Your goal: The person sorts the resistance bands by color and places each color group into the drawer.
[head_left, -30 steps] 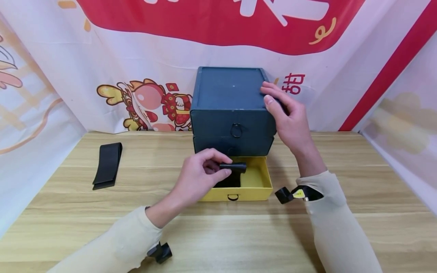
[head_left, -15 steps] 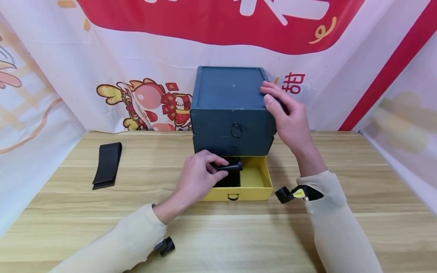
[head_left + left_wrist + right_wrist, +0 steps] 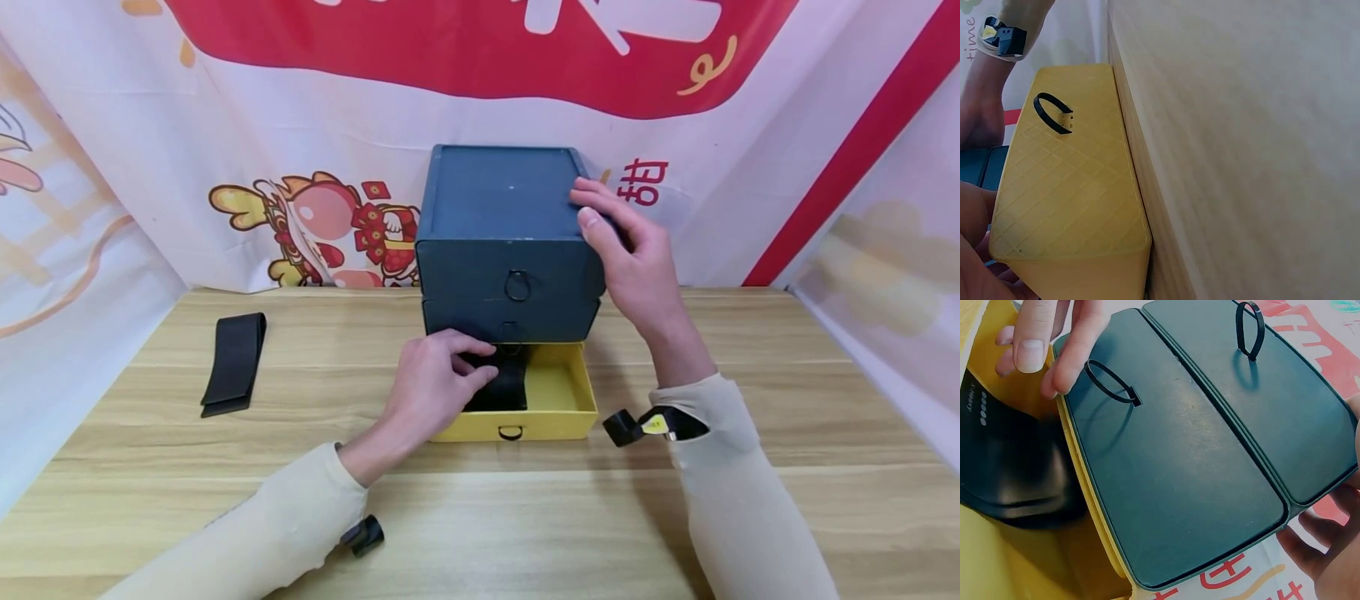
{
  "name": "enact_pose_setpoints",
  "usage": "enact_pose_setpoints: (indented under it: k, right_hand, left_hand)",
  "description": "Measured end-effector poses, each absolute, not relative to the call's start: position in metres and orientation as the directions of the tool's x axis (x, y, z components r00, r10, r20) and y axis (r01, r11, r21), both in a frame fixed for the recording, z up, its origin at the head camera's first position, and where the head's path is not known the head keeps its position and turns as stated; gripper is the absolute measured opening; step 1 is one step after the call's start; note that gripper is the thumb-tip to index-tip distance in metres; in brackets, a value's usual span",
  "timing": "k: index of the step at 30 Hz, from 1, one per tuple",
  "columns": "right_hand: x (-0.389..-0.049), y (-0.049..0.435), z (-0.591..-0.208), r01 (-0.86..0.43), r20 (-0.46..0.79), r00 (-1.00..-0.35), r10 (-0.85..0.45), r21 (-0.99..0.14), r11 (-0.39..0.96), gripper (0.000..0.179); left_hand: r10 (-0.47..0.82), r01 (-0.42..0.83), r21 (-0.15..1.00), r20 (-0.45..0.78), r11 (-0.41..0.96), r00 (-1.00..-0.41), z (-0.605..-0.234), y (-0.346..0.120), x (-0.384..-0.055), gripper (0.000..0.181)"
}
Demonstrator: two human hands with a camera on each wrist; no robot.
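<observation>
Over the pulled-out yellow drawer (image 3: pixel 553 427) is my left hand (image 3: pixel 438 379), thumb and fingers apart with nothing pinched between them. Under and beside its fingertips, a glossy black flexible piece (image 3: pixel 504 390) lies in the drawer's left part; the right wrist view shows white print and a row of pale dots on it. My right hand (image 3: pixel 637 258) holds the top right corner of the dark blue drawer cabinet (image 3: pixel 502 196), thumb and some fingers on top, others along its side. In the left wrist view the drawer front carries a black loop pull (image 3: pixel 1052 112).
A folded black strip (image 3: pixel 234 362) lies on the wooden table (image 3: pixel 300 475) to the left. Two closed blue drawers with black ring pulls (image 3: pixel 517 285) sit above the yellow one. A printed cloth backdrop (image 3: pixel 300 125) hangs behind the cabinet.
My left hand has lowered the black piece, earlier pinched by a rolled-looking end, into the drawer and let go of it. The right hand stays on the cabinet.
</observation>
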State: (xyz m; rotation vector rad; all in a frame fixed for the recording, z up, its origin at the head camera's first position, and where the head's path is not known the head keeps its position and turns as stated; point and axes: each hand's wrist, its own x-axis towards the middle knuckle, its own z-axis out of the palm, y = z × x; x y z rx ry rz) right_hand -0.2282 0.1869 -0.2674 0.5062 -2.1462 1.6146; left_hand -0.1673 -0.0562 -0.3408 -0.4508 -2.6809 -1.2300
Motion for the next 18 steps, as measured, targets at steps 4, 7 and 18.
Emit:
enact_pose_setpoints:
  k: [4, 7, 18]
  right_hand:
    - [-0.228, 0.187, -0.267, -0.511, 0.519, -0.854, -0.044, -0.818, 0.264, 0.044]
    - [-0.228, 0.187, -0.267, -0.510, 0.518, -0.854, -0.044, -0.819, 0.264, 0.045]
    - [-0.228, 0.187, -0.268, -0.506, 0.514, -0.857, -0.045, -0.820, 0.265, 0.044]
  left_hand:
    - [0.208, 0.331, 0.723, 0.257, 0.606, -0.944, -0.340, -0.057, -0.168, 0.022]
    - [0.208, 0.323, 0.743, 0.247, 0.587, -0.946, -0.340, -0.058, -0.168, 0.024]
    - [0.214, 0.314, 0.799, 0.235, 0.513, -0.948, -0.336, -0.073, -0.163, 0.022]
